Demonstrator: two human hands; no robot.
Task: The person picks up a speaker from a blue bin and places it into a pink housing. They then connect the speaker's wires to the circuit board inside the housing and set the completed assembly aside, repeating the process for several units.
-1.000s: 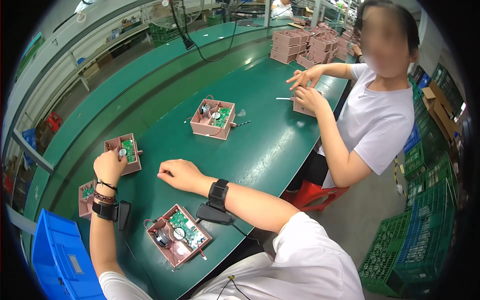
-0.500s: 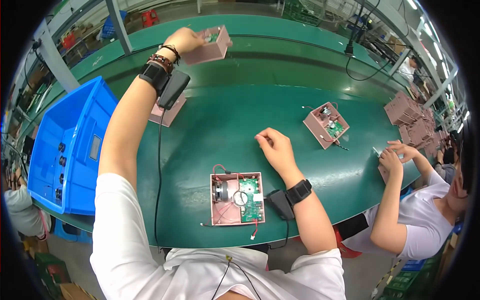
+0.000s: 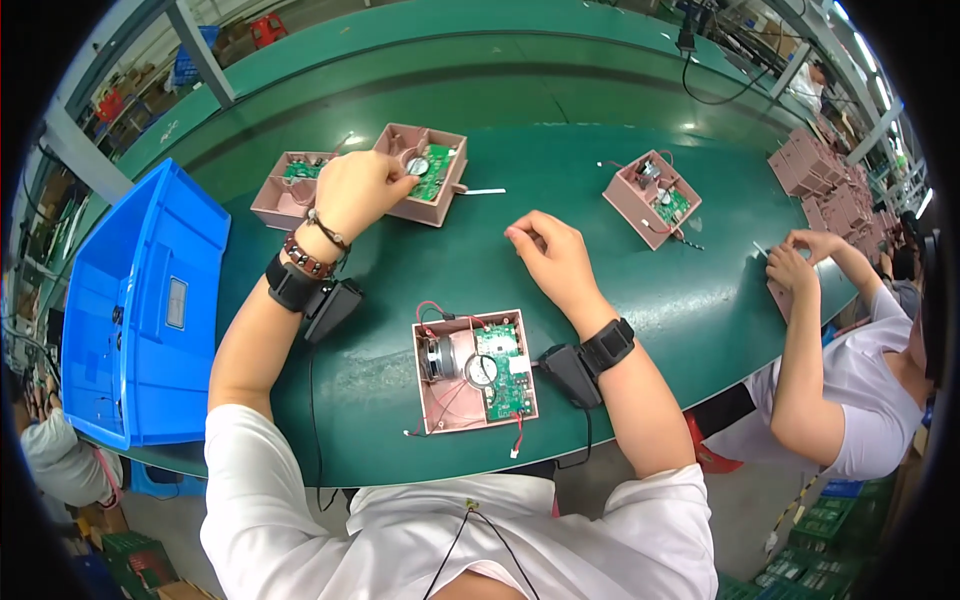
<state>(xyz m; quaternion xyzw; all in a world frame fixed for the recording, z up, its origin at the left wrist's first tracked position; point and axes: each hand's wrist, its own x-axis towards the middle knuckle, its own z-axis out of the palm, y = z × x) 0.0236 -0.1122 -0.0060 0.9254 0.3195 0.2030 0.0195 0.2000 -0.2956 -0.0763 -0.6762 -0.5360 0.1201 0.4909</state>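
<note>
My left hand [image 3: 358,192] grips the near-left wall of a pink open box [image 3: 440,207] between thumb and fingers. Inside that box are a green circuit board [image 3: 432,172] and a round part; a white strip [image 3: 486,191] sticks out at its right. Partly behind my left hand stands another pink box [image 3: 275,203] with a board in it. Over the bench, with its fingers curled in and nothing visible in them, is my right hand [image 3: 556,262]. Closest to me lies a pink box [image 3: 428,408] holding a speaker [image 3: 438,358], a board and wires.
A blue bin [image 3: 150,355] stands at the left of the green bench [image 3: 370,440]. Right of my right hand is a pink box [image 3: 632,215] with wires. A co-worker's hands [image 3: 800,262] work at the right, near stacked pink boxes [image 3: 808,168]. Cables hang from my wrist devices.
My left hand has brought the pink box nearer, from the far side of the bench to beside the other box. My right hand has shifted slightly farther away.
</note>
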